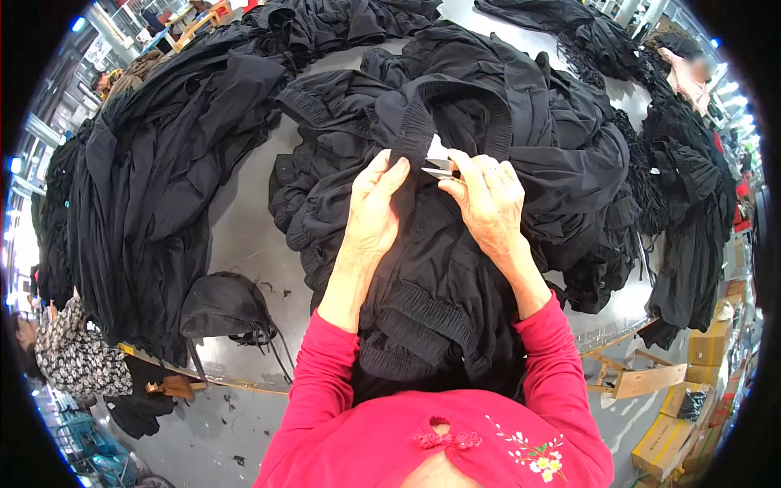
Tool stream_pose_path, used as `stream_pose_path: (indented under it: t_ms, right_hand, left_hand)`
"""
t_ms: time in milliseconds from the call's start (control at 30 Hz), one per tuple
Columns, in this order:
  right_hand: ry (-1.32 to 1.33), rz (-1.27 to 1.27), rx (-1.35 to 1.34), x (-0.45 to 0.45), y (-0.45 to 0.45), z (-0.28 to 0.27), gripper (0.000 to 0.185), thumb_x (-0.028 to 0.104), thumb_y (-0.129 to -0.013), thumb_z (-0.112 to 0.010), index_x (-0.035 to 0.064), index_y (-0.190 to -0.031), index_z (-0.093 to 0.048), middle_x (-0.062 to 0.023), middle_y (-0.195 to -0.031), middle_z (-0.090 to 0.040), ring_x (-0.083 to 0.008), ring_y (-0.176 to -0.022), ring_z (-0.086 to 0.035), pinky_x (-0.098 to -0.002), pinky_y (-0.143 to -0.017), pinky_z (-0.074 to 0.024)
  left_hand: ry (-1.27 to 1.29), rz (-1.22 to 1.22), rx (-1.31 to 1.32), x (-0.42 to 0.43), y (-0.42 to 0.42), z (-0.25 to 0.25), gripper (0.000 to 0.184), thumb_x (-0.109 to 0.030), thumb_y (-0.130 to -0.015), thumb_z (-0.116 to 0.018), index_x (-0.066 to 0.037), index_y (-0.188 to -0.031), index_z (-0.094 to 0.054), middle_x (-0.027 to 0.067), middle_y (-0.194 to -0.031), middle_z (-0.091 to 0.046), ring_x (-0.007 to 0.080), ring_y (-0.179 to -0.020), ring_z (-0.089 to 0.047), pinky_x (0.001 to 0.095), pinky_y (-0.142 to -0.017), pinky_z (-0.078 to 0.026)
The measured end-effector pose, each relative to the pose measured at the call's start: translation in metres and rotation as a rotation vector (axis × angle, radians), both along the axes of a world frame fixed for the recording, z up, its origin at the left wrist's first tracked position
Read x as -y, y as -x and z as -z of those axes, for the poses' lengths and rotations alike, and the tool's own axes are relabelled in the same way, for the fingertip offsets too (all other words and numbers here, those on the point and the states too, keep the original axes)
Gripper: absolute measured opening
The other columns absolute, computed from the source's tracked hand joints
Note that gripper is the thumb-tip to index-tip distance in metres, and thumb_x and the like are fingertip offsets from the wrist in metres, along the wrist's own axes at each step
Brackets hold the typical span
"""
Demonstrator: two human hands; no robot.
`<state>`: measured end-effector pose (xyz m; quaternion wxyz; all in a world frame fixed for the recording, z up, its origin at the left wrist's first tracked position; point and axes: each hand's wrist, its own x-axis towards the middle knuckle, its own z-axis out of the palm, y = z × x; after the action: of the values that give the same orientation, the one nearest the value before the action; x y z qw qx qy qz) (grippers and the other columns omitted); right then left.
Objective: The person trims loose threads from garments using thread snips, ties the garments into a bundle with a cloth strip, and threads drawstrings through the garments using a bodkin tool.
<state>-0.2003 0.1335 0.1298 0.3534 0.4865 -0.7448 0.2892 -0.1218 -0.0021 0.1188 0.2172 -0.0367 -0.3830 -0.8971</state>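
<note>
A black garment with a gathered elastic waistband (413, 134) lies on a large heap of black clothing (561, 154). My left hand (376, 199) pinches the waistband between thumb and fingers. Just right of it, my right hand (488, 195) is closed on small metal scissors (439, 172), whose blades point left at the band's edge. A small white piece, perhaps a label, (437, 150) shows above the blades. More gathered black bands (423, 325) hang down between my forearms.
Long black garments (163, 171) cover the table's left side, and more (691, 179) hang at the right. A black cap-like item (228, 305) with straps sits near the front edge. A person (77, 358) is at the far left, another (687, 77) at the upper right. Cardboard boxes (663, 443) stand lower right.
</note>
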Motion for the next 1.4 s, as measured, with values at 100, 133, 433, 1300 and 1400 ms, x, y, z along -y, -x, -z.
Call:
stream_pose_path:
  t_ms: [100,133,433,1300,1400]
  right_hand:
    - [0.057,0.016,-0.022,0.005,0.001,0.003,0.031,0.022,-0.074,-0.063,0.0041,-0.099,-0.055,-0.0026,-0.070,-0.050,-0.0192,-0.059,-0.048,-0.0297,-0.055,-0.0379]
    - [0.055,0.051,-0.032,0.005,0.001,0.004,0.030,0.022,-0.075,-0.063,0.0041,-0.098,-0.055,-0.0027,-0.070,-0.050,-0.0195,-0.059,-0.047,-0.0297,-0.055,-0.0381]
    - [0.336,-0.126,0.480,0.000,0.002,-0.001,0.019,0.012,-0.080,-0.061,0.0002,-0.094,-0.056,-0.0090,-0.077,-0.056,-0.0170,-0.066,-0.053,-0.0249,-0.062,-0.0419]
    - [-0.015,-0.045,0.658,-0.014,-0.014,-0.019,0.023,0.018,-0.081,-0.062,-0.0008,-0.092,-0.054,-0.0115,-0.078,-0.054,-0.0183,-0.070,-0.054,-0.0267,-0.063,-0.0430]
    - [0.316,0.023,0.717,-0.026,-0.010,-0.013,0.033,0.006,-0.073,-0.069,-0.0019,-0.101,-0.053,-0.0078,-0.087,-0.056,-0.0156,-0.084,-0.055,-0.0256,-0.078,-0.0431]
  left_hand:
    - [0.118,-0.024,-0.011,0.001,0.001,0.006,0.018,-0.003,-0.086,-0.051,0.000,-0.103,-0.055,0.0027,-0.099,-0.059,0.0074,-0.090,-0.053,0.0212,-0.082,-0.040]
    - [0.121,-0.040,0.001,0.001,0.001,0.007,0.017,-0.003,-0.086,-0.050,0.000,-0.102,-0.056,0.0029,-0.099,-0.059,0.0073,-0.089,-0.053,0.0212,-0.082,-0.040]
    - [-0.028,-0.004,0.049,0.003,0.001,0.011,0.016,-0.003,-0.085,-0.052,-0.002,-0.101,-0.055,0.0019,-0.099,-0.059,0.0071,-0.089,-0.054,0.0204,-0.081,-0.042]
    - [-0.121,-0.026,0.111,0.007,0.003,0.022,0.018,-0.002,-0.080,-0.058,-0.008,-0.096,-0.052,-0.0013,-0.096,-0.055,0.0061,-0.088,-0.052,0.0191,-0.080,-0.040]
    - [-0.045,-0.145,0.158,0.027,0.003,0.017,0.018,-0.004,-0.078,-0.059,-0.006,-0.096,-0.054,-0.0021,-0.095,-0.055,0.0070,-0.087,-0.050,0.0200,-0.081,-0.038]
